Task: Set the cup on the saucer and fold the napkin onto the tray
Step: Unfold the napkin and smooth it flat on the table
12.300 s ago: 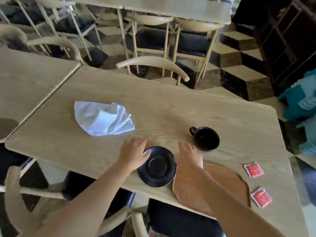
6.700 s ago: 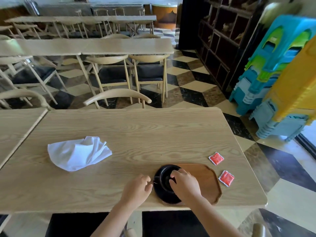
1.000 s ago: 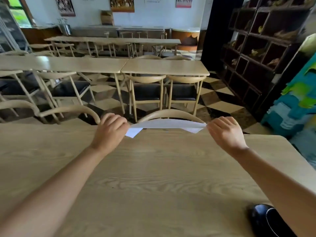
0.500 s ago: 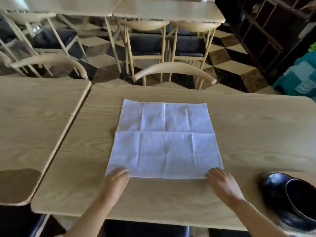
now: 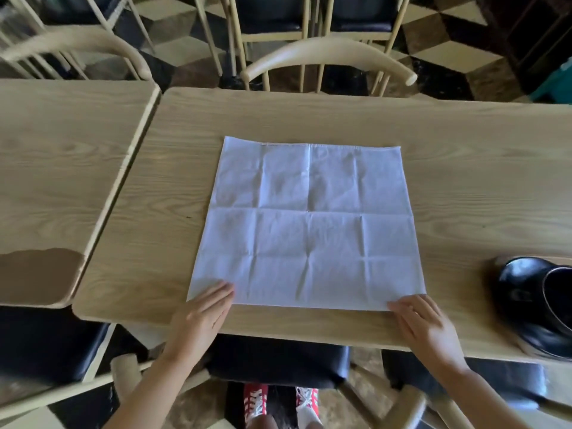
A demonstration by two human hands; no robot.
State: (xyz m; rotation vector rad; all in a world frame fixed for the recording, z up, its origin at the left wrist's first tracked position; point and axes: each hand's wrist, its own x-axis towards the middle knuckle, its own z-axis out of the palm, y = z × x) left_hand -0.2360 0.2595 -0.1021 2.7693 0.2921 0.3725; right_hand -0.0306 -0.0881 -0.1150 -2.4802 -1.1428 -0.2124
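Note:
A white napkin (image 5: pixel 308 224) lies spread flat on the wooden table (image 5: pixel 464 187), its fold creases showing. My left hand (image 5: pixel 202 314) rests flat at the napkin's near left corner, fingertips on the cloth. My right hand (image 5: pixel 425 325) lies flat at the near right corner, fingers touching the edge. At the right edge of the view the black cup (image 5: pixel 557 298) sits on the black saucer (image 5: pixel 513 292), both cut off by the frame. The tray is out of view.
A second wooden table (image 5: pixel 62 168) adjoins on the left. Curved-back wooden chairs (image 5: pixel 328 54) stand along the far side. The near table edge runs just below my hands, with a dark chair seat (image 5: pixel 278 363) and my red shoes beneath.
A second ago both hands held the napkin stretched in the air. It now lies flat on the table, with my hands at its near corners.

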